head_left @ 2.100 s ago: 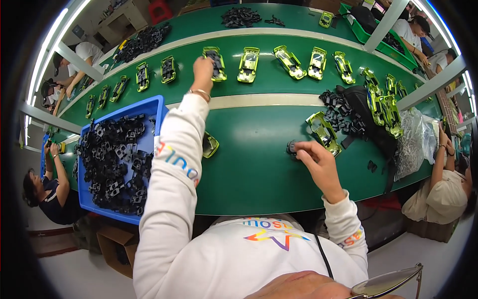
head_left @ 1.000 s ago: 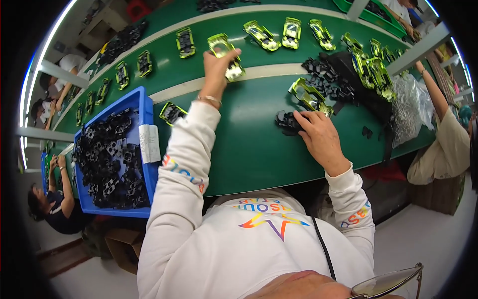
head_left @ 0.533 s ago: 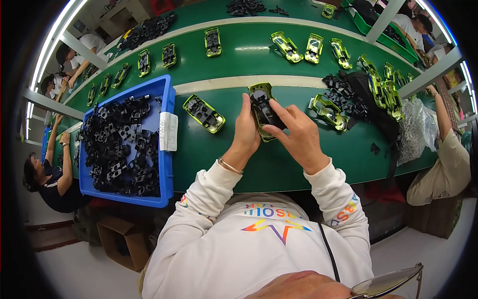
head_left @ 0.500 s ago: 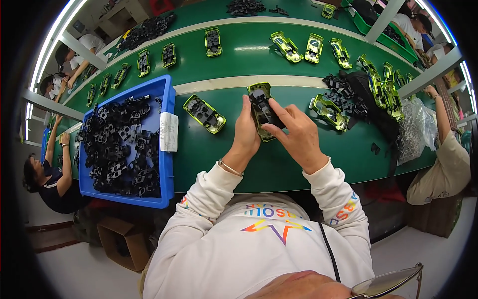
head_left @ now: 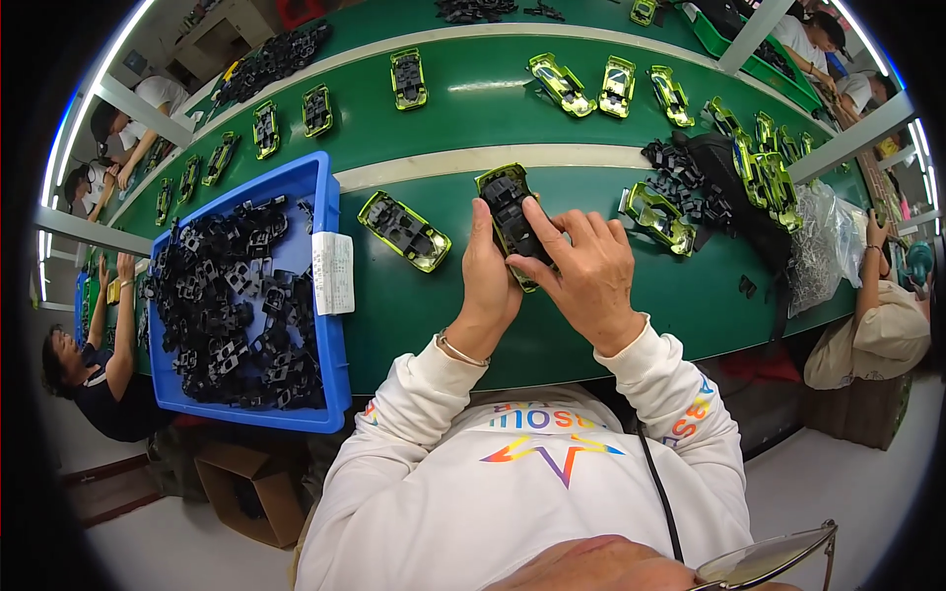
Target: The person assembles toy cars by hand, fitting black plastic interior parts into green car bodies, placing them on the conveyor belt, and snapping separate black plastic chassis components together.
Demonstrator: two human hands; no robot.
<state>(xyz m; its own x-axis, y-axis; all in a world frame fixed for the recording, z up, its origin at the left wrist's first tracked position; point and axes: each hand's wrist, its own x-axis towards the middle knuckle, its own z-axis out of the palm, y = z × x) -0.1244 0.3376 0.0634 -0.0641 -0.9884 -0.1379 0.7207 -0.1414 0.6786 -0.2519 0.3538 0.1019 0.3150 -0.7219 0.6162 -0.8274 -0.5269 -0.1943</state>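
My left hand (head_left: 490, 281) is wrapped round a yellow-green toy car body (head_left: 483, 181), its hollow underside facing up. A black plastic interior part (head_left: 508, 205) lies inside the shell. Across the shell from it, my right hand (head_left: 588, 271) presses the black part with the index finger and thumb; the lower end is partly covered by these fingers. Left of my hands, a second car body (head_left: 404, 230) with a black insert rests on the green table. On the right lies another yellow-green body (head_left: 658, 219), its inside mostly bare of black.
A blue bin (head_left: 337, 364) of black plastic parts stands at the left. Loose black parts (head_left: 690, 187) and stacked car bodies (head_left: 764, 182) sit at the right, beside a clear plastic bag (head_left: 823, 246). More bodies line the belt (head_left: 473, 118) beyond. Co-workers sit at both sides.
The held car body has tilted slightly and moved a little left. My right fingers have shifted lower left on the black part. The whole view has turned slightly.
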